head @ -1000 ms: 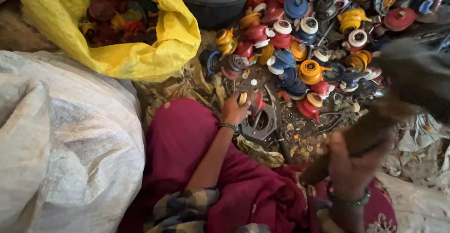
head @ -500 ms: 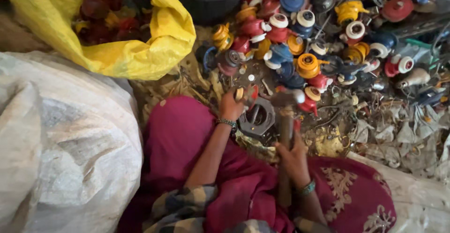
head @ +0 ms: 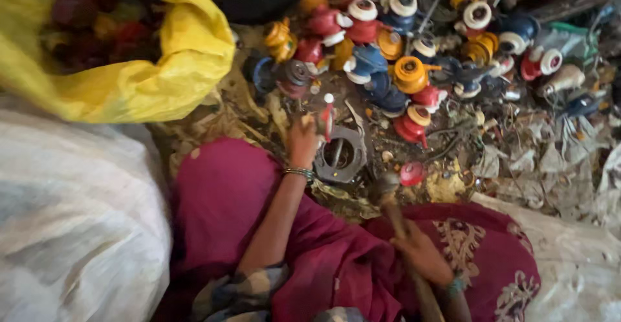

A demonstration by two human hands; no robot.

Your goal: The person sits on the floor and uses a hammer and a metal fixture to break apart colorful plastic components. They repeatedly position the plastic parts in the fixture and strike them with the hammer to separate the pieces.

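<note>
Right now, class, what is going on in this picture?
A seated person's left hand steadies a small red piece upright over a grey metal ring block on the ground. The right hand grips a hammer, its head beside the block. Colourful plastic parts lie heaped ahead; a yellow sack sits left.

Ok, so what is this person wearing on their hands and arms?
Both forearms are bare, with no gloves. The left hand has a thin greenish beaded bangle at the wrist. The right hand has a similar teal bangle. No sleeves show below the elbows.

light: dim, warm | shadows: soft | blur: motion, overall softness
</note>
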